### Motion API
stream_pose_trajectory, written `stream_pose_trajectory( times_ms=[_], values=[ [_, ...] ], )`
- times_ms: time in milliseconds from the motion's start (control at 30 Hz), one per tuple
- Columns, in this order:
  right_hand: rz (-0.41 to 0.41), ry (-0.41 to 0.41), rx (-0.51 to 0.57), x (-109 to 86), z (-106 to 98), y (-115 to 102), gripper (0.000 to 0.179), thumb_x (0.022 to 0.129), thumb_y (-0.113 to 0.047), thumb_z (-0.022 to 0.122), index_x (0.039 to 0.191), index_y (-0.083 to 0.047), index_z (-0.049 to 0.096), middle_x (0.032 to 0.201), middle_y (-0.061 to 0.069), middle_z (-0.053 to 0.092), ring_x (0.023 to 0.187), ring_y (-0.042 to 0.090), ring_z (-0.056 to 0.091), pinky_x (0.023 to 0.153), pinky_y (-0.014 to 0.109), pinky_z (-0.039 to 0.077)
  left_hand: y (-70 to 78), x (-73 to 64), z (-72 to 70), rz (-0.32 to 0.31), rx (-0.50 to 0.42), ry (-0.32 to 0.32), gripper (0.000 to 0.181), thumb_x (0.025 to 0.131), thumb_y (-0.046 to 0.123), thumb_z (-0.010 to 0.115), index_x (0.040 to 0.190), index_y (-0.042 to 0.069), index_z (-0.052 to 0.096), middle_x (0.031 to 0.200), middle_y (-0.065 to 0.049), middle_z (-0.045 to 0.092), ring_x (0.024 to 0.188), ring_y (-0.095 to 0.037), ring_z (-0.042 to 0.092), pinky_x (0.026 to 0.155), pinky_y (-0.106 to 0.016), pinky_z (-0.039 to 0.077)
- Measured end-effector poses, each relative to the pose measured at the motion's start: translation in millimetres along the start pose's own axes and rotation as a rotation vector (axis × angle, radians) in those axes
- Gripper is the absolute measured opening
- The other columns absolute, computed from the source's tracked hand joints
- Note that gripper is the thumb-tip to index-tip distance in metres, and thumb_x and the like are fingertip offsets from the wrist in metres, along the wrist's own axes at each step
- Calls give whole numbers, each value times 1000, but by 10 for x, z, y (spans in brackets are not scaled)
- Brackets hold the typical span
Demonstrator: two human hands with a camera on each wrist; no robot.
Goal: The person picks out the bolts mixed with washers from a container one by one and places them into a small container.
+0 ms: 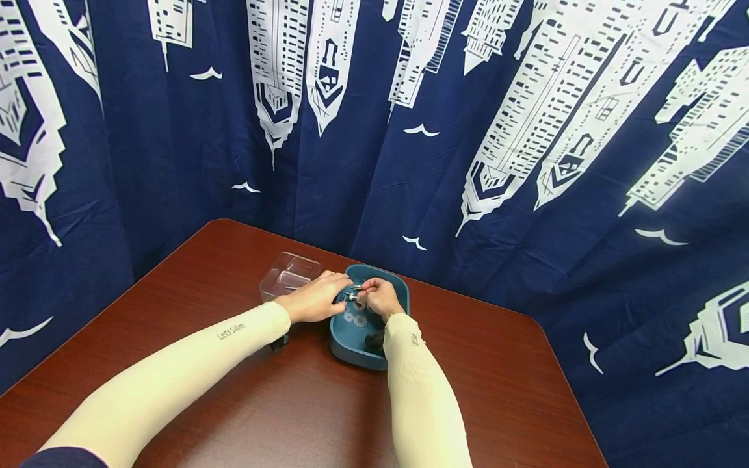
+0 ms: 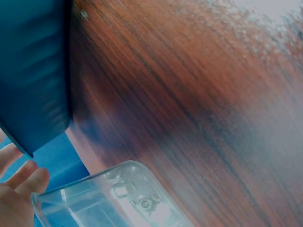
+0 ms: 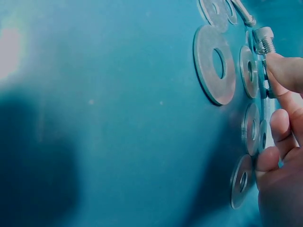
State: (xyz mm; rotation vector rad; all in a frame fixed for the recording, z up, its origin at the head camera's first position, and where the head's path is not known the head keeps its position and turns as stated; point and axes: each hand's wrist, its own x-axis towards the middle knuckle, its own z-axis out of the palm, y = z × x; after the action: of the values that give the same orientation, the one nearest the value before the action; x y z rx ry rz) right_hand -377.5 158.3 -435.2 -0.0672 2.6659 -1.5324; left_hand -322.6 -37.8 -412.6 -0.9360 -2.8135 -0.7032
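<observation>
A blue tray holds several flat metal washers and some bolts. Inside it, my right hand pinches a silver socket-head bolt by its thread between thumb and finger. Other washers lie beside the curled lower fingers. My left hand reaches over the tray's left rim with its fingers extended, holding nothing that shows. Its fingertips come near the right hand's, above the hardware.
Just left of the tray stands a clear plastic container with small metal pieces in it. A dark object lies in the tray's near end. Behind the brown table hangs a blue curtain with white buildings.
</observation>
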Motion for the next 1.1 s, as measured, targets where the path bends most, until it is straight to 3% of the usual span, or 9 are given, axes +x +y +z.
stream_pose_trajectory(
  times_ms=[533,800,1000,1100],
  values=[
    [-70,4,33,-27,-127,-97,22,81,13,69,100,5,62,75,4,67,72,13,63,68,22,49,4,11,-8,-4,-5,-4,57,96,24,65,146,1,49,153,-17,46,143,-34,38,119,-47,33],
    [-95,3,29,-38,-198,-137,27,80,14,70,104,7,61,78,5,67,72,11,61,76,31,52,5,6,-24,-5,-8,11,58,96,24,65,146,1,49,150,-12,50,142,-31,39,119,-45,34],
    [-97,24,39,-30,-235,-162,25,80,15,69,102,5,61,78,5,67,70,11,59,67,25,47,-4,-10,-63,12,-8,30,56,95,24,65,145,2,50,147,-11,53,139,-30,40,117,-44,36],
    [-99,23,50,-35,-253,-177,25,81,15,68,104,7,61,77,4,67,70,12,60,72,30,53,-20,-18,-83,23,-6,40,55,95,24,65,144,2,51,147,-10,54,138,-29,41,117,-43,36]
  ],
)
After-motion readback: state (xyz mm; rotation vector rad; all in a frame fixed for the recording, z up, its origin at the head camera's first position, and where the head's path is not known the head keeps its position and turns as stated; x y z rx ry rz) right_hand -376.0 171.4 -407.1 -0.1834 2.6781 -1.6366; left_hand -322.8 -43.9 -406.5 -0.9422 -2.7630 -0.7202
